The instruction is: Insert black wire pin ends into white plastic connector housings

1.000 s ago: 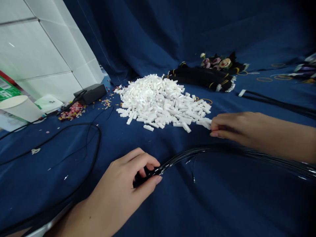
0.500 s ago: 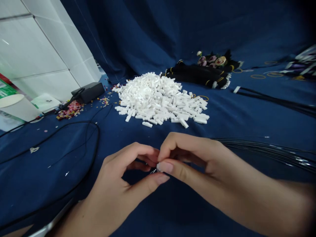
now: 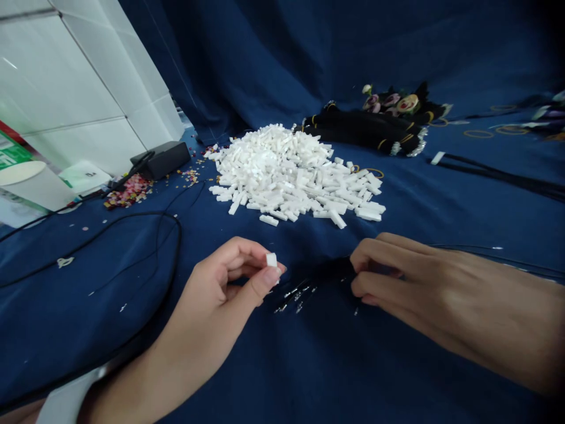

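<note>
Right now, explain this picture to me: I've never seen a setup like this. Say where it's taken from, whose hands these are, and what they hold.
This comes from a camera worn on a person's head, looking forward and down, so these are that person's own bare hands. Their left hand pinches a small white block; their right hand grips a bundle of thin black wires with metal tips. On the blue cloth lie a heap of white blocks and, behind it, black bundles beside artificial flowers.
</note>
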Action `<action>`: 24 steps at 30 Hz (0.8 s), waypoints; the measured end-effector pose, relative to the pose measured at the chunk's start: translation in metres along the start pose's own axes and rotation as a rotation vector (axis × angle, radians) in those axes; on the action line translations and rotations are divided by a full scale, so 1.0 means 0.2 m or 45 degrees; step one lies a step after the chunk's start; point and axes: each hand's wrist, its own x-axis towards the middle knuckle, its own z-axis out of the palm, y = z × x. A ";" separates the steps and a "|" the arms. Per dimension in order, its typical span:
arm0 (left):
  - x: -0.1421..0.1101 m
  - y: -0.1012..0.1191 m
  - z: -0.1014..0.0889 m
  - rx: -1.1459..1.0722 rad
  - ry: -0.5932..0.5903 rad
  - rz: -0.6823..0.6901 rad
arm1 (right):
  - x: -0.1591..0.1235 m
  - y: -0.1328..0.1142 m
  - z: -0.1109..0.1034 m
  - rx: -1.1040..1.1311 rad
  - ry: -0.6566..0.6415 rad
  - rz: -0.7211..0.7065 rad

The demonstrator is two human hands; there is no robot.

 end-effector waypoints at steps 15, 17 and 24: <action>0.00 -0.01 0.00 0.033 -0.113 -0.058 | 0.21 -0.17 0.17 0.062 0.426 0.028; 0.00 0.00 0.00 0.040 -0.122 -0.078 | 0.21 -0.18 0.19 0.082 0.418 0.065; 0.01 0.00 0.02 0.070 -0.120 -0.123 | 0.19 -0.20 0.22 0.307 0.374 0.127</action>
